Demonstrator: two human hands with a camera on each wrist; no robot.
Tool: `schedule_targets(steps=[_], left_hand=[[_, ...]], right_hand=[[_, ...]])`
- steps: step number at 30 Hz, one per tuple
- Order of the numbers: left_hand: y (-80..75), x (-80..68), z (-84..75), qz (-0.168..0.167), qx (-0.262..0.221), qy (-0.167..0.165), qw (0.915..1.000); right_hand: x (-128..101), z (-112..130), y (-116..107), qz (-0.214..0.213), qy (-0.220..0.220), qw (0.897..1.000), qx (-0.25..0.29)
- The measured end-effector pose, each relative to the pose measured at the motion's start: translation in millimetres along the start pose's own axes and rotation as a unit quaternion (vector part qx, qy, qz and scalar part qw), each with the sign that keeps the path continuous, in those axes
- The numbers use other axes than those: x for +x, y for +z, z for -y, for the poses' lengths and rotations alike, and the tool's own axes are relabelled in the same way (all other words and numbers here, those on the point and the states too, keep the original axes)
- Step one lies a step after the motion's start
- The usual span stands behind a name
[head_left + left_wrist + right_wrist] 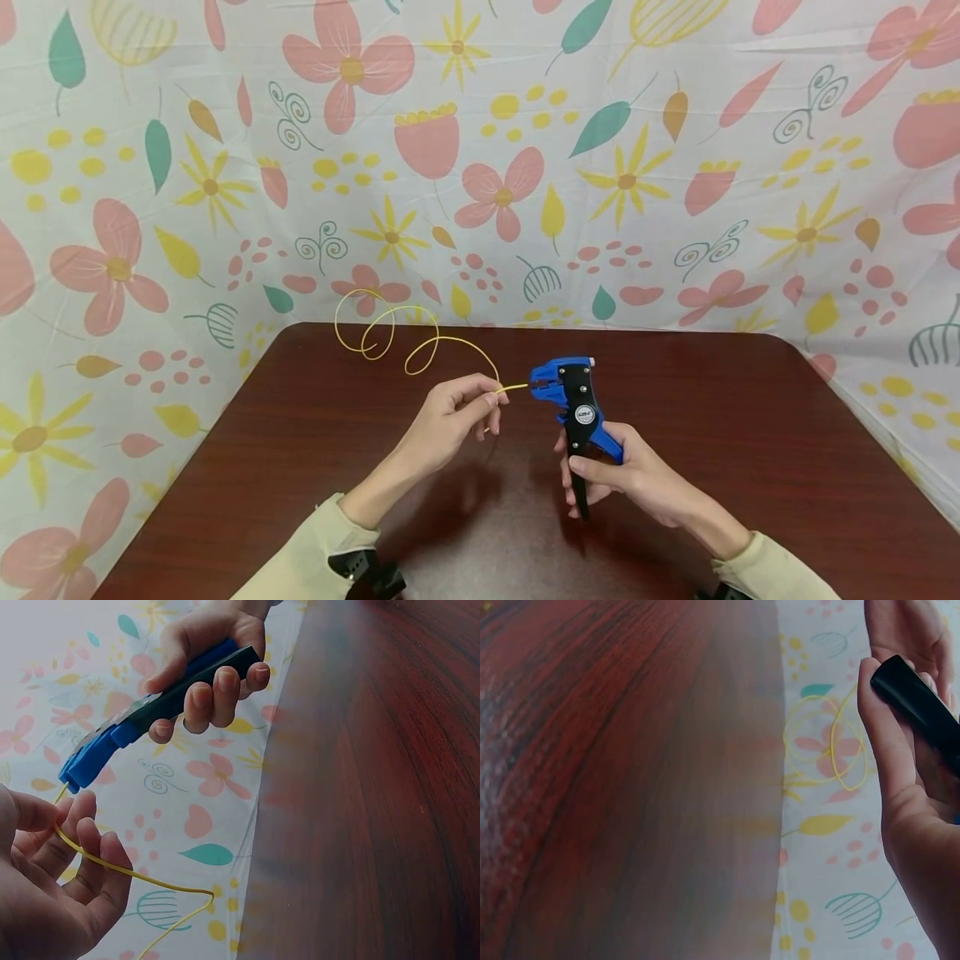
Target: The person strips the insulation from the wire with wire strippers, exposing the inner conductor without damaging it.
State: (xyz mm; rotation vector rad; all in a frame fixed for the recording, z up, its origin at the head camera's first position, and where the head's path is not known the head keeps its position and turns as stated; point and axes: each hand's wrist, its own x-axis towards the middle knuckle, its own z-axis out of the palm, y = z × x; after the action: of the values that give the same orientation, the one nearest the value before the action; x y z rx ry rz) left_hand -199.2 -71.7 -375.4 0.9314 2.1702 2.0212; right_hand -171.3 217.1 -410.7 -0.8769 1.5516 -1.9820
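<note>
- Flowered cloth (675, 167) hangs behind and drapes round a dark wooden table (750, 467), over which both my hands work in the air.
- My left hand (450, 417) pinches the yellow wire (450, 340) between thumb and fingertips, just behind its free end; the other fingers are curled under. That is a closed grip on the wire.
- From that pinch the wire runs back and away from me in loose loops, out past the table's far edge.
- My right hand (630, 475) wraps round the handles of the blue wire stripper (573, 400), fingers curled over the black handle, head pointing up and toward my left grip.
- The wire's tip sits right at the stripper's mouth; I cannot tell whether it is already between the blades.
- As I judge it, the step is feeding the wire end into the stripper. Next calls for steadying the wire straight at the right depth, then squeezing the handles firmly.
- Both wrists are raised, forearms angled inward, hands close together.
</note>
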Motion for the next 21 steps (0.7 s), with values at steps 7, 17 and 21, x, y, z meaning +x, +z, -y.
schedule_targets(steps=[7,17,21], left_hand=[[1.6,0.3,-2.7,0.004,0.0,0.001,1.0],[2.9,2.2,-5.1,0.007,0.008,0.004,0.9999],[3.6,2.3,-5.4,0.007,0.007,0.002,0.9999]], right_hand=[[1.6,-1.7,2.0,-0.007,-0.003,1.0,0.001],[4.0,-2.1,5.2,-0.011,-0.002,1.0,-0.002],[4.9,-2.5,6.2,-0.009,-0.003,1.0,0.0]])
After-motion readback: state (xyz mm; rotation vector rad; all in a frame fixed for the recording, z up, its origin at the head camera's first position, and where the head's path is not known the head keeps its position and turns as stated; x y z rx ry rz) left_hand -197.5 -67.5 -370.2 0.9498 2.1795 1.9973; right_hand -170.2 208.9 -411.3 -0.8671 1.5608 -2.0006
